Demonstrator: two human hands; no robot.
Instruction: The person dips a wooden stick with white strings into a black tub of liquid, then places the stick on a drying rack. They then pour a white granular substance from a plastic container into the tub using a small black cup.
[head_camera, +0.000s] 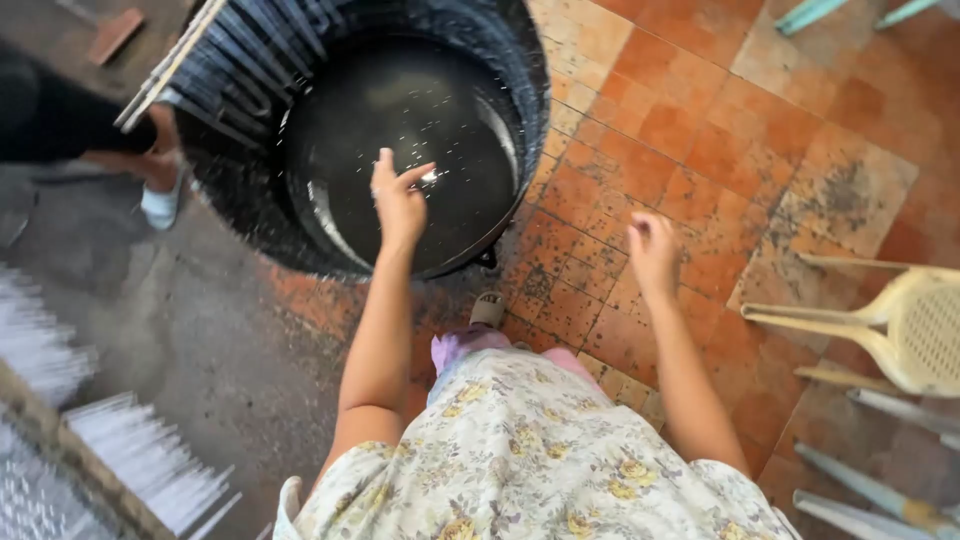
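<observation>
The left hand (400, 200) hovers with spread fingers over a large black vat (400, 130) of dark liquid, while the right hand (652, 250) hangs above orange floor tiles (700, 130) near a cream plastic chair (900, 320).

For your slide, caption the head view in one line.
Left hand over a black tub of dark liquid; right hand above orange tiles.

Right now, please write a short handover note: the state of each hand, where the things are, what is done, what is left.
Left hand: open, holds nothing, over the big black tub of dark liquid; droplets in the air around it.
Right hand: holds nothing, fingers loosely curled, over the orange tiled floor, beside the tub.
A frame of thin rods lies over the tub's far left rim.
Racks of white rods stand at the left.
Done and left: cannot tell.
</observation>
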